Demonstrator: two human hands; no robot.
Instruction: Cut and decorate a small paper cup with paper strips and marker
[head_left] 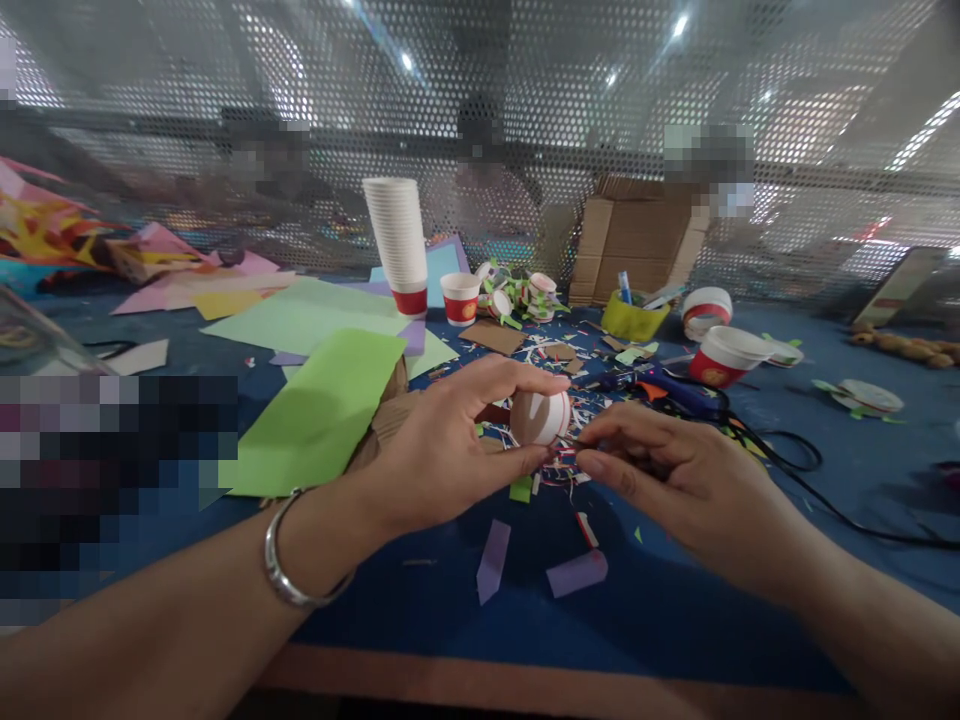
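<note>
My left hand [450,440] grips a small paper cup [541,417], white with a red band, held on its side above the blue table [420,610]. Thumb and fingers wrap round the cup. A silver bangle [289,565] sits on that wrist. My right hand [660,470] is just right of the cup, its fingertips pinched together at the cup's rim on something thin and dark that I cannot make out. Paper scraps [555,470] lie under both hands.
A green paper sheet [322,410] lies left of the hands. A tall cup stack [397,240] and single cups [460,297] stand behind, with a yellow holder [634,315] and cardboard [637,235]. A glue gun [667,390] with black cable [802,470] lies right. Purple strips [576,572] lie near the front edge.
</note>
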